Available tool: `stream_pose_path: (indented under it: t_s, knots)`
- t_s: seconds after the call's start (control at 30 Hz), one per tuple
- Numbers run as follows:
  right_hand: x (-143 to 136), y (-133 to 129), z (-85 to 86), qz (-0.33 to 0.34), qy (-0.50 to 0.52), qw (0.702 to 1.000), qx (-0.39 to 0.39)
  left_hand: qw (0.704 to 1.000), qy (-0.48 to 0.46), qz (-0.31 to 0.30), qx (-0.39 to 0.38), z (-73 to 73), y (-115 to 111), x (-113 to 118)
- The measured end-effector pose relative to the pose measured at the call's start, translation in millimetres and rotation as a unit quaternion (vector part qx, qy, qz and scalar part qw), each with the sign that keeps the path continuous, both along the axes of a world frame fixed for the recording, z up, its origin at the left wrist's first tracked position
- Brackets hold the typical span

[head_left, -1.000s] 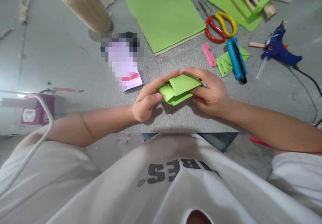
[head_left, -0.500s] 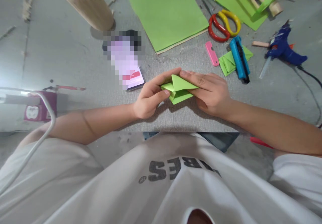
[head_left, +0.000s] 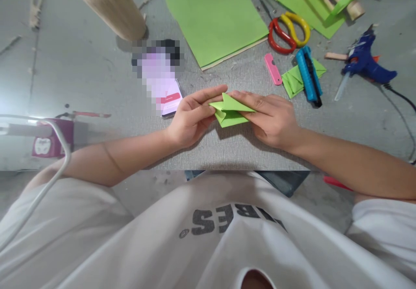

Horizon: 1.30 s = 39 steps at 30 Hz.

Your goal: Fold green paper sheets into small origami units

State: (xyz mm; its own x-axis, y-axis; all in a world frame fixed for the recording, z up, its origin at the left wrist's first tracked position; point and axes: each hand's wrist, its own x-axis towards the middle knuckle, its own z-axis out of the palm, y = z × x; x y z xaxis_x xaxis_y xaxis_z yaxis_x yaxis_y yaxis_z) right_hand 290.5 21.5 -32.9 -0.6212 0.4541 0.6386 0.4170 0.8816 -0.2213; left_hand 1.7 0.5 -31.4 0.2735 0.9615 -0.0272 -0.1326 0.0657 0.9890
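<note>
A folded piece of green paper (head_left: 232, 112) is held between my two hands, just above the near part of the grey table. A pointed flap stands up at its top, and the lower layers gape apart on the side facing me. My left hand (head_left: 192, 116) pinches the paper's left corner between thumb and fingers. From the other side, my right hand (head_left: 273, 118) grips the right end, its fingers lying along the upper edge and covering that part. Beyond my left hand lies a phone (head_left: 170, 100) with a lit, partly blurred screen.
Green sheets (head_left: 217, 20) lie at the back. To the right are scissors (head_left: 282, 37), a pink folding tool (head_left: 273, 69), a blue cutter (head_left: 308, 74) on folded green paper (head_left: 292, 82), and a blue glue gun (head_left: 367, 61) with a cord. A wooden cylinder (head_left: 113, 7) stands back left.
My left hand has shifted slightly left and pulled back from the paper's upper edge, now pinching its left corner. The paper has tilted and risen a little; my right hand stays nearly still.
</note>
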Motion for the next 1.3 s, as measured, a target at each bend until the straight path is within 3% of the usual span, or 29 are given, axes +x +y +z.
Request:
stream_pose_path:
  t_s: [0.3,0.47,0.67,0.97,1.2,1.3]
  knots:
    - [11.1,6.2,-2.1,0.006,-0.032,0.999,-0.03,0.994,-0.009,-0.054,-0.09,5.1,6.6,-4.1]
    - [8.3,2.7,5.3,0.013,-0.045,0.999,-0.018,0.997,-0.038,0.002,-0.064,16.1,3.9,4.1]
    - [7.0,-0.9,10.9,-0.009,-0.083,0.996,-0.014,0.985,-0.106,0.064,-0.118,28.6,4.4,13.8]
    - [-2.0,-5.5,9.2,-0.033,-0.057,0.998,-0.023,0.981,-0.12,0.068,-0.134,24.6,3.3,13.0]
    - [-8.6,-8.9,1.3,-0.094,0.009,0.986,0.135,0.988,-0.105,0.004,-0.112,19.9,-0.5,10.5]
    - [-7.7,-6.4,2.6,-0.073,0.014,0.989,0.129,0.99,-0.089,-0.016,-0.105,17.3,-3.0,10.9]
